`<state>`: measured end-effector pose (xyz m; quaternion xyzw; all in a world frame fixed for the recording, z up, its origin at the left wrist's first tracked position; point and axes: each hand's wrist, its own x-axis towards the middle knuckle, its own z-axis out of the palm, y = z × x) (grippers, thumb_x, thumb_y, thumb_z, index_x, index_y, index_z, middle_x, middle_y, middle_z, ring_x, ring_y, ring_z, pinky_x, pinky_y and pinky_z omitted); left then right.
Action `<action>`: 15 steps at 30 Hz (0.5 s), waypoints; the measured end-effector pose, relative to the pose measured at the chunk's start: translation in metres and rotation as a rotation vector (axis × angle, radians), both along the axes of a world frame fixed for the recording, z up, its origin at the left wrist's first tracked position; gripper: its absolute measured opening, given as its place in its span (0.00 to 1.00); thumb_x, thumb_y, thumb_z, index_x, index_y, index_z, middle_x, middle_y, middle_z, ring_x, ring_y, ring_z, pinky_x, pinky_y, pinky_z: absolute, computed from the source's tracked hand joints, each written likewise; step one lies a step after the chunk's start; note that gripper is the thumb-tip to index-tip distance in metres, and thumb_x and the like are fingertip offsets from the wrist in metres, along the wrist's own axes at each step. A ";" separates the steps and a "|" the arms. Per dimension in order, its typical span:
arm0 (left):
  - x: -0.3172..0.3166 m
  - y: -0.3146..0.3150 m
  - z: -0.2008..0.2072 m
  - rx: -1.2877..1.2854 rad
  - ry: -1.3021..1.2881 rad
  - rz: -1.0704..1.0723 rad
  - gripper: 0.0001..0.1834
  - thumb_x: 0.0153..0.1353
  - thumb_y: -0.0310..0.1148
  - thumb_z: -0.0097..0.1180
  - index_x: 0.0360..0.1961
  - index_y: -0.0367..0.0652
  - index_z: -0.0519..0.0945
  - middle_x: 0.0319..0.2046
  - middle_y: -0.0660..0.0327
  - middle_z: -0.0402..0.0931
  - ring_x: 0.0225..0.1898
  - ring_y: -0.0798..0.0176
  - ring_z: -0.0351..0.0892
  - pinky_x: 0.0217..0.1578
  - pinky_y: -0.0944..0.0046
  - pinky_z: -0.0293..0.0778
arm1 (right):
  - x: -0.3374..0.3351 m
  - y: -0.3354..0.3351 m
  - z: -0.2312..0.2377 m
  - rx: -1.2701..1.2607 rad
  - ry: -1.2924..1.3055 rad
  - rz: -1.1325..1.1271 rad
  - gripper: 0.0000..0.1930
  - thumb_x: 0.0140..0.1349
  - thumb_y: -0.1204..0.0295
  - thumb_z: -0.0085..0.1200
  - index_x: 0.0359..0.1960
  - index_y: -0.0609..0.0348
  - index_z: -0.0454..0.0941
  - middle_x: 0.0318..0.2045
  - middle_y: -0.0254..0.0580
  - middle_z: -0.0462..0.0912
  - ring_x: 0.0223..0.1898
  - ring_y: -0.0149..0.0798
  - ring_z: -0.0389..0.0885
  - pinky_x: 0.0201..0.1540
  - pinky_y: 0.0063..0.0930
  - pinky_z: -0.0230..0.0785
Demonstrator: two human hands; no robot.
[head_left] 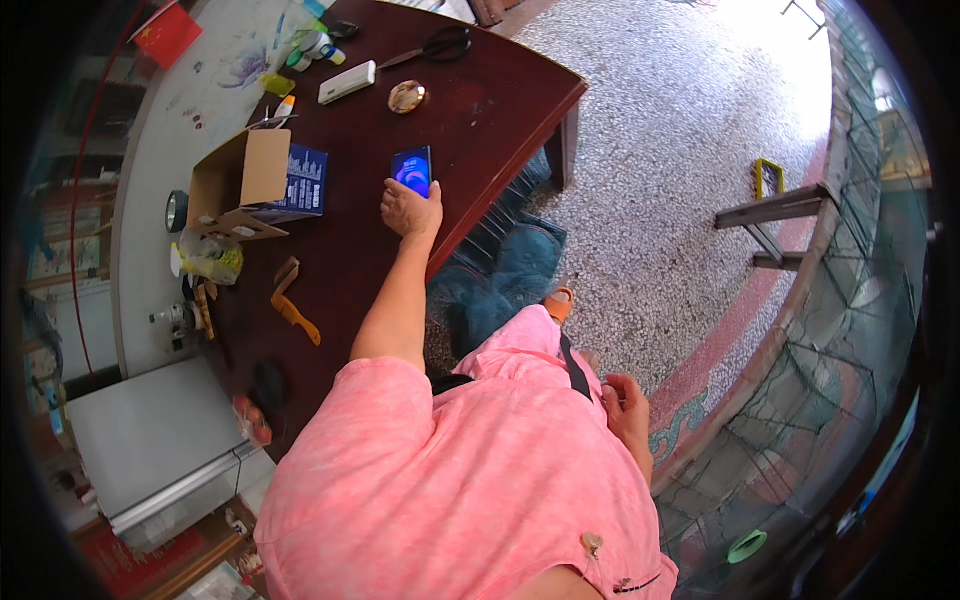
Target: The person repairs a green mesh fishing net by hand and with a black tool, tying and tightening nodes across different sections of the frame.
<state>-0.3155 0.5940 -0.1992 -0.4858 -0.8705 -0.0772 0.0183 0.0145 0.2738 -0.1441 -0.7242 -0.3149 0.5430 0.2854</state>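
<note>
Smartphone (412, 171), 1, dark with a lit blue screen, is laid on the dark red table (480, 110) near its right edge, far from the body. It is touched at its near end by the left hand (408, 210), whose fingers are curled over that end; a full clamp cannot be told. For a sound grip, the phone is best taken by both long sides and lifted flat, kept clear of the table edge.

Listed left to right: 1 open cardboard box (238, 180), 1 blue carton (305, 183), 1 orange-handled tool (294, 312), 1 white oblong case (347, 82), 1 round brass-coloured object (407, 97), 1 pair of scissors (435, 46).

Right hand (625, 405) is held at the hip, fingers loosely bent together, nothing seen in it.
</note>
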 end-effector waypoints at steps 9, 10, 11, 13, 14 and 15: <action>0.065 -0.054 0.036 0.375 -0.132 -0.578 0.29 0.48 0.40 0.63 0.46 0.29 0.70 0.42 0.39 0.72 0.46 0.37 0.70 0.47 0.46 0.67 | -0.008 -0.063 0.019 0.096 -0.115 -0.111 0.10 0.61 0.74 0.54 0.44 0.60 0.76 0.37 0.43 0.81 0.39 0.36 0.80 0.44 0.28 0.72; 0.064 -0.068 0.031 0.295 -0.173 -0.654 0.31 0.49 0.38 0.63 0.50 0.28 0.68 0.44 0.38 0.71 0.45 0.36 0.71 0.48 0.47 0.67 | -0.013 -0.081 0.026 0.126 -0.124 -0.127 0.11 0.60 0.73 0.54 0.44 0.60 0.76 0.39 0.43 0.81 0.40 0.38 0.80 0.44 0.29 0.72; 0.071 -0.077 0.012 0.370 -0.172 -0.746 0.31 0.54 0.36 0.61 0.54 0.27 0.66 0.47 0.38 0.70 0.45 0.39 0.73 0.50 0.51 0.68 | -0.008 -0.092 0.028 0.161 -0.139 -0.141 0.11 0.60 0.72 0.55 0.44 0.60 0.76 0.40 0.44 0.81 0.41 0.40 0.81 0.44 0.29 0.72; 0.092 -0.102 -0.003 0.246 -0.889 -0.752 0.24 0.63 0.32 0.54 0.55 0.28 0.66 0.52 0.42 0.69 0.51 0.52 0.73 0.50 0.61 0.72 | -0.013 -0.119 0.053 0.144 -0.147 -0.158 0.13 0.59 0.70 0.55 0.45 0.59 0.75 0.41 0.43 0.80 0.41 0.41 0.80 0.44 0.30 0.71; 0.110 -0.114 -0.002 0.135 -1.005 -0.798 0.22 0.64 0.32 0.52 0.56 0.30 0.67 0.52 0.46 0.70 0.50 0.55 0.74 0.49 0.62 0.73 | -0.014 -0.137 0.057 0.217 -0.139 -0.224 0.14 0.59 0.70 0.56 0.46 0.58 0.75 0.40 0.43 0.80 0.41 0.41 0.80 0.44 0.30 0.71; 0.129 -0.125 0.000 0.022 -1.099 -0.827 0.21 0.65 0.32 0.51 0.56 0.32 0.67 0.52 0.49 0.71 0.49 0.58 0.75 0.48 0.64 0.73 | -0.013 -0.157 0.059 0.299 -0.130 -0.271 0.14 0.59 0.70 0.56 0.46 0.58 0.74 0.40 0.43 0.80 0.41 0.41 0.80 0.43 0.31 0.71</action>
